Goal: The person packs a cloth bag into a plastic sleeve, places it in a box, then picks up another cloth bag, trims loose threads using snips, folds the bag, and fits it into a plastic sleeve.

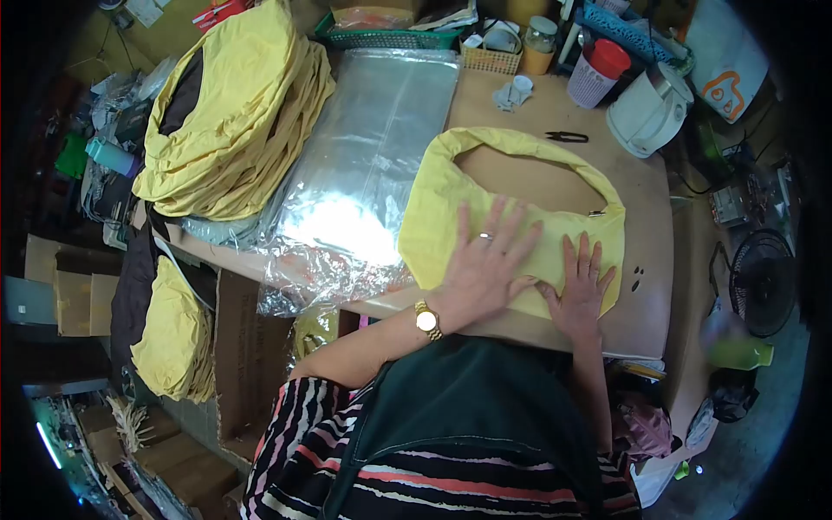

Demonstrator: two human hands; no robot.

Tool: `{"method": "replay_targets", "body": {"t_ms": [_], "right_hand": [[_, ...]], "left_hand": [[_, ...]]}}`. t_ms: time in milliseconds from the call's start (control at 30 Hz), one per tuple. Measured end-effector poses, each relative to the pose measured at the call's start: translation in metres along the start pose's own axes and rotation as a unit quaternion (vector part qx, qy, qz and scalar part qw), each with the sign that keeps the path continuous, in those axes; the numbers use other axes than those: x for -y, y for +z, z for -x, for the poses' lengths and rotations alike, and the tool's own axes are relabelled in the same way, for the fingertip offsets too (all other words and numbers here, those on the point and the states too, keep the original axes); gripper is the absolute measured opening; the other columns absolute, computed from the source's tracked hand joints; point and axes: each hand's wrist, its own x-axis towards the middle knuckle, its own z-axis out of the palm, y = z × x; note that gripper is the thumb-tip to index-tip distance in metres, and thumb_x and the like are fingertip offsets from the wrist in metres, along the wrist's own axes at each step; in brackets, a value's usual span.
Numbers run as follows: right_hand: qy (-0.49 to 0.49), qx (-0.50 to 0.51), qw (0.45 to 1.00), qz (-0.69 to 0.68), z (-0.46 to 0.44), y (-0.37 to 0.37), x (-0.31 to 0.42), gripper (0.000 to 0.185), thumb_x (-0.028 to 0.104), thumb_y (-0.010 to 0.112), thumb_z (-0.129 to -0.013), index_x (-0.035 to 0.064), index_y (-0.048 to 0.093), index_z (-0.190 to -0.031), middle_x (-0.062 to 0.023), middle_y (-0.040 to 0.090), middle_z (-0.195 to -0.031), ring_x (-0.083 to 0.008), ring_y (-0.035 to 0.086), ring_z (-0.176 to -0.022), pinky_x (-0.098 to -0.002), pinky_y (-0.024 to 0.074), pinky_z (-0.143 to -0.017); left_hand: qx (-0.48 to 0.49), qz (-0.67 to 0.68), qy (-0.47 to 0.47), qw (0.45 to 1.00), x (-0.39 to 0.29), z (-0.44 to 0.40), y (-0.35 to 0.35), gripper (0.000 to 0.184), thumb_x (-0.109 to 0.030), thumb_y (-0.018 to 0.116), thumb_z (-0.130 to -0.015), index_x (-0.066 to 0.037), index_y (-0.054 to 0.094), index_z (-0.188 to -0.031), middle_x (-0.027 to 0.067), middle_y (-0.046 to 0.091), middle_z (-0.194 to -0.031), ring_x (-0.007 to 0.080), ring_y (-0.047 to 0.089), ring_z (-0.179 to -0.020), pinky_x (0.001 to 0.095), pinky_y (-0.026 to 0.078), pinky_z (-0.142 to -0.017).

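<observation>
A yellow fabric shoulder bag (429, 221) lies flat on the table, its looped strap toward the far side. A small zipper pull (596, 213) shows at the right end of its opening. My left hand (485, 260), slightly blurred and wearing a ring, presses on the middle of the bag with fingers spread. On the bag's lower right part rests my right hand (579, 290), flat with the fingers apart. Neither hand grips anything. A gold watch (426, 321) circles my left wrist.
A tall pile of yellow bags (234, 113) stands at the left beside clear plastic sleeves (373, 130). Thread snips (568, 137) lie beyond the bag. A white kettle (650, 113) and a cup holder (598, 74) stand at the back right. Small dark pieces (638, 277) lie right of the bag.
</observation>
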Motion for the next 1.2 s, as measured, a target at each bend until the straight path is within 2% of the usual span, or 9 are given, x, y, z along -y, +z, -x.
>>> {"method": "replay_targets", "body": {"t_ms": [300,367,433,467,600,833,1033,1100,1200], "right_hand": [[0.012,0.021,1.0,-0.003,-0.004,0.0,-0.011,0.081,0.044,0.063,-0.081,0.0208,0.027,-0.149,-0.0123,0.017,-0.156,-0.04,0.013,-0.143,-0.0706,0.0094,-0.106],[0.007,0.041,0.999,0.006,0.005,0.006,-0.017,0.079,0.043,0.062,-0.082,0.0219,0.027,-0.149,-0.0114,0.017,-0.156,-0.0398,0.013,-0.143,-0.0707,0.0103,-0.106],[0.059,0.018,0.998,0.031,0.003,0.01,-0.038,0.075,0.04,0.06,-0.084,0.0217,0.026,-0.149,-0.0099,0.016,-0.157,-0.0392,0.014,-0.143,-0.0706,0.0116,-0.106],[0.058,0.022,0.998,0.028,0.004,0.01,-0.044,0.075,0.04,0.06,-0.084,0.0217,0.026,-0.149,-0.0099,0.016,-0.157,-0.0392,0.014,-0.143,-0.0706,0.0116,-0.106],[0.059,0.019,0.998,-0.007,0.003,0.006,-0.055,0.072,0.039,0.057,-0.086,0.0213,0.026,-0.149,-0.0095,0.016,-0.157,-0.0391,0.012,-0.144,-0.0706,0.0114,-0.106],[0.04,-0.012,0.999,-0.025,0.005,0.012,-0.058,0.071,0.042,0.055,-0.087,0.0207,0.027,-0.148,-0.0098,0.018,-0.157,-0.0398,0.013,-0.143,-0.0706,0.0094,-0.106],[0.047,0.0,0.998,-0.036,0.004,0.004,-0.054,0.075,0.041,0.06,-0.083,0.0205,0.028,-0.148,-0.0095,0.019,-0.156,-0.0397,0.013,-0.143,-0.0699,0.0092,-0.107],[0.045,-0.006,0.998,-0.037,0.006,0.005,-0.053,0.077,0.04,0.061,-0.082,0.0204,0.028,-0.148,-0.0095,0.019,-0.156,-0.0395,0.014,-0.143,-0.0698,0.0095,-0.107],[0.042,-0.012,0.999,-0.03,0.004,0.004,-0.051,0.078,0.04,0.062,-0.081,0.0203,0.028,-0.148,-0.0095,0.019,-0.156,-0.0394,0.014,-0.143,-0.0696,0.0101,-0.107]], "left_hand": [[0.062,0.003,-0.083,0.995,0.065,0.03,0.023,0.075,-0.057,0.05,-0.087,-0.013,0.034,-0.145,0.0166,0.022,-0.154,0.0371,0.017,-0.142,0.0681,0.005,-0.108],[-0.065,-0.032,-0.137,0.988,0.082,0.042,-0.01,0.065,-0.038,0.054,-0.087,-0.009,0.036,-0.143,0.0218,0.029,-0.148,0.0387,0.022,-0.14,0.0607,0.019,-0.109],[-0.191,0.189,-0.208,0.941,0.113,0.072,-0.035,0.061,-0.014,0.055,-0.081,-0.005,0.037,-0.138,0.0236,0.046,-0.13,0.0359,0.045,-0.126,0.0459,0.045,-0.095],[-0.146,0.263,-0.274,0.914,0.113,0.076,-0.045,0.063,-0.004,0.057,-0.077,-0.002,0.035,-0.136,0.0183,0.057,-0.111,0.0271,0.065,-0.095,0.0322,0.054,-0.071],[0.05,0.408,-0.307,0.858,0.089,0.077,-0.029,0.079,-0.011,0.071,-0.078,-0.003,0.024,-0.141,0.0173,0.06,-0.11,0.0229,0.068,-0.084,0.0338,0.055,-0.076],[-0.068,0.363,-0.297,0.881,0.056,0.039,0.017,0.088,-0.009,0.074,-0.075,-0.003,0.018,-0.143,0.0121,0.058,-0.086,0.0185,0.062,-0.068,0.0328,0.051,-0.064],[-0.152,0.517,-0.299,0.788,0.076,0.035,0.043,0.066,0.0,0.068,-0.077,-0.003,0.038,-0.137,0.0082,0.052,-0.069,0.0172,0.055,-0.064,0.0291,0.044,-0.058],[-0.145,0.411,-0.273,0.858,0.071,0.034,0.023,0.064,0.003,0.066,-0.078,-0.009,0.043,-0.137,0.0099,0.054,-0.071,0.0179,0.054,-0.065,0.0285,0.045,-0.06],[-0.181,0.397,-0.208,0.875,0.073,0.03,0.02,0.057,0.003,0.066,-0.078,-0.01,0.052,-0.131,0.0114,0.057,-0.073,0.0187,0.055,-0.065,0.0288,0.045,-0.061]]}}
